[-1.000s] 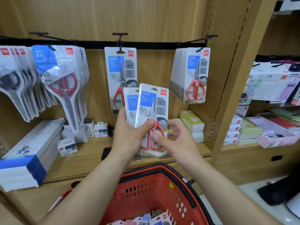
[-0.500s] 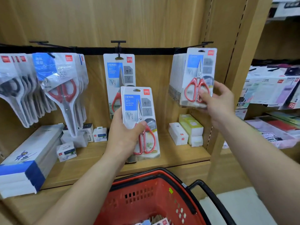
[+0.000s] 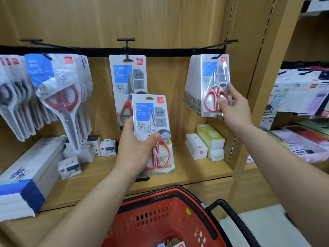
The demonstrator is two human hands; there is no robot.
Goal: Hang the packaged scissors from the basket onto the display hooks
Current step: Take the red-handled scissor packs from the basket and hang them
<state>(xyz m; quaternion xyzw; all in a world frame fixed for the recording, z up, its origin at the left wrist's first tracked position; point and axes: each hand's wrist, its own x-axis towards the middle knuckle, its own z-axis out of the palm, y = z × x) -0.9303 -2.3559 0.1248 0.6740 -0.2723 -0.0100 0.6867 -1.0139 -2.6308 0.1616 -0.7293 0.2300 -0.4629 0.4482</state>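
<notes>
While the left hand [image 3: 135, 150] holds one scissors pack [image 3: 151, 125] upright in front of the middle hook [image 3: 126, 50], its grip is clamped on the pack's lower half: thumb across the front by the red handles, fingers behind. This pack is off the hooks and overlaps the lower part of the single pack [image 3: 124, 75] hanging on the middle hook.

The right hand [image 3: 233, 107] is up at the right hook [image 3: 217, 56], grip clamped on the lower part of the front pack [image 3: 213, 82]: thumb on the front over the red handles, index finger up the pack's right side. The front pack lies against the stack [image 3: 192, 90] of like packs behind it, and the black hook end shows at its top hole.

Low in view sits the red basket [image 3: 178, 207], between the forearms, with its black handle [image 3: 231, 211] to the right. The left hook [image 3: 46, 56] carries bagged scissors [image 3: 60, 97]. Small boxes [image 3: 195, 147] stand on the wooden shelf [image 3: 195, 172].
</notes>
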